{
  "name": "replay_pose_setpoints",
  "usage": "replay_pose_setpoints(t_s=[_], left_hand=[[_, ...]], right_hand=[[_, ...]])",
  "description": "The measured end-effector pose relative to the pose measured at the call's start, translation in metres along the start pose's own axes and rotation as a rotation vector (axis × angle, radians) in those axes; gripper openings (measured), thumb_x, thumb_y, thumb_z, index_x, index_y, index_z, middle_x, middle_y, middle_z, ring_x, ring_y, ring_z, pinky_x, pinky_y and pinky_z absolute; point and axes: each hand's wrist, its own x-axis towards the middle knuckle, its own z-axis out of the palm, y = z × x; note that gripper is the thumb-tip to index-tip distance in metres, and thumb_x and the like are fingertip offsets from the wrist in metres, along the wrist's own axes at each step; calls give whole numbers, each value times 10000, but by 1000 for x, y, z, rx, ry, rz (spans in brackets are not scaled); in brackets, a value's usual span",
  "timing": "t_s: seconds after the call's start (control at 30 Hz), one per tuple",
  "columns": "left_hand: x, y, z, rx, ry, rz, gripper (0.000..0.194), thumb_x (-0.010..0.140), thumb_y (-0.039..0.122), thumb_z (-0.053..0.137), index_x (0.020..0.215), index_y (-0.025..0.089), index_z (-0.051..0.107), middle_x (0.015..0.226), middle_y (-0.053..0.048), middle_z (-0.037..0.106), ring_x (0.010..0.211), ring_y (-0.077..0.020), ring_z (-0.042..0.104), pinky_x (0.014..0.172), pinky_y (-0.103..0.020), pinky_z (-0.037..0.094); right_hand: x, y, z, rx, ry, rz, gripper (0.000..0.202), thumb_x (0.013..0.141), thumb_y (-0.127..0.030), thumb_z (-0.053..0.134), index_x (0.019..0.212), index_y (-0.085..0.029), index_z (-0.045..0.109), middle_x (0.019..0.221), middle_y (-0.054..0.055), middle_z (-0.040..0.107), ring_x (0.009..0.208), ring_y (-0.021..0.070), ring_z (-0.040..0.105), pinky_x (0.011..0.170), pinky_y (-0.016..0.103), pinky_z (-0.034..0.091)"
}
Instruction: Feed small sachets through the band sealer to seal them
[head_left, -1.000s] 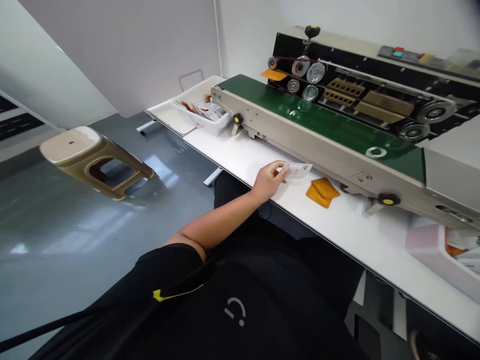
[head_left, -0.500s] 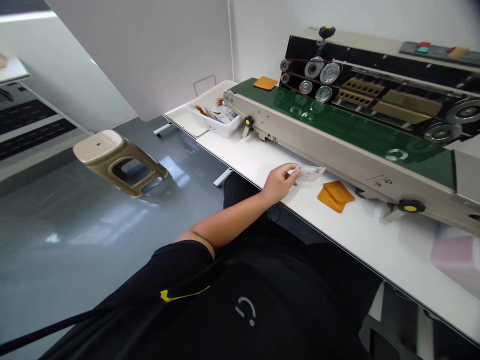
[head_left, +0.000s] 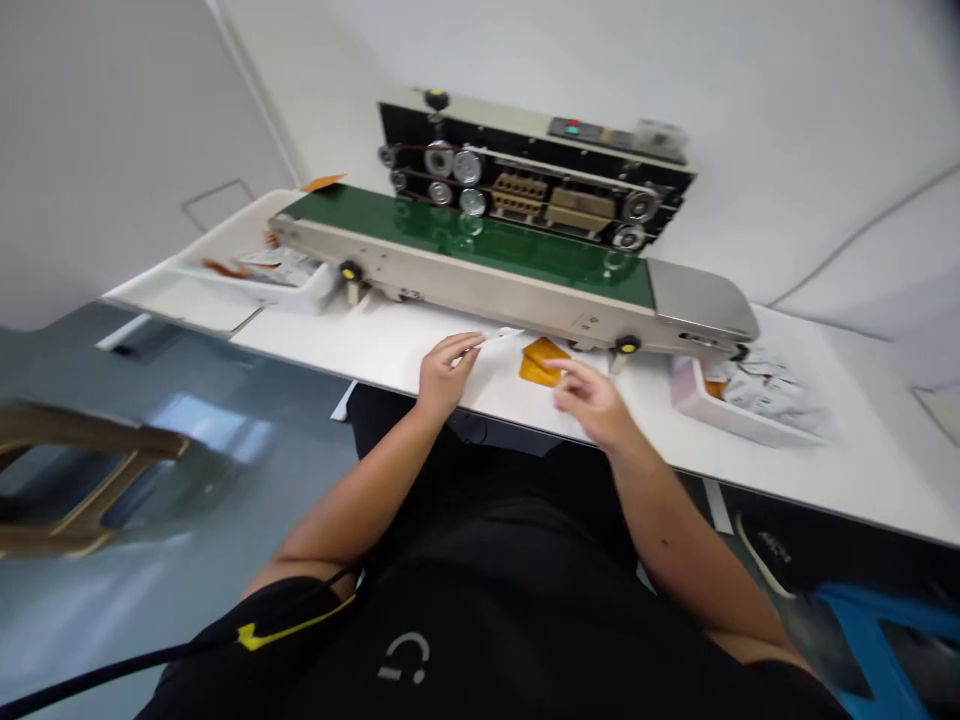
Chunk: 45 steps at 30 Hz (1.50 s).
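Note:
My left hand pinches a small white printed pouch, seen nearly edge-on below the conveyor's front side. My right hand is at the right of two overlapping flat orange packets on the white table. Its index finger stretches over the edge of the packets, and its thumb is apart from it. I cannot tell if that fingertip touches them. No object shows in the right hand. Behind both hands stands a band sealing machine with a green conveyor belt.
A white bin with pouches and orange packets stands at the left, another bin at the right. One orange packet lies at the belt's left end. A tan stool is on the left floor, a blue stool at lower right.
The view has swung to the right, bringing in the right bin and blue stool. My right hand has come into view beside the orange packets. The left hand still holds the pouch.

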Motion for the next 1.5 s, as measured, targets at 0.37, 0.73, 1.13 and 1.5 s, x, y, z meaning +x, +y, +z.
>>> replay_pose_setpoints(t_s=[0.37,0.73,1.13,1.5], left_hand=[[1,7,5,90,-623,298,402,984,344,675,1376,257,694,1471,-121,646,1205,-235,709,1082,-420,584],[6,1,3,-149,-596,-155,477,943,393,716,1369,196,635,910,-35,682,772,-141,640,717,-262,525],[8,8,1,-356,-558,-261,278,933,339,708,1122,169,595,802,-18,715,661,-110,612,674,-244,499],[11,2,-1,-434,-523,-252,300,929,394,723,1084,178,583,801,-11,702,616,-101,606,620,-237,482]], right_hand=[[30,35,19,206,250,80,290,966,-471,628,1150,-267,720,1093,36,750,638,110,630,599,269,552],[25,34,17,222,132,125,468,874,-385,761,1298,-274,600,1018,21,764,830,187,718,717,309,574],[25,32,19,241,159,117,468,883,-392,728,1320,-246,642,1107,53,747,870,180,679,685,281,550],[24,28,9,223,78,178,508,867,-332,731,1358,-227,648,916,20,759,645,117,596,586,255,500]])
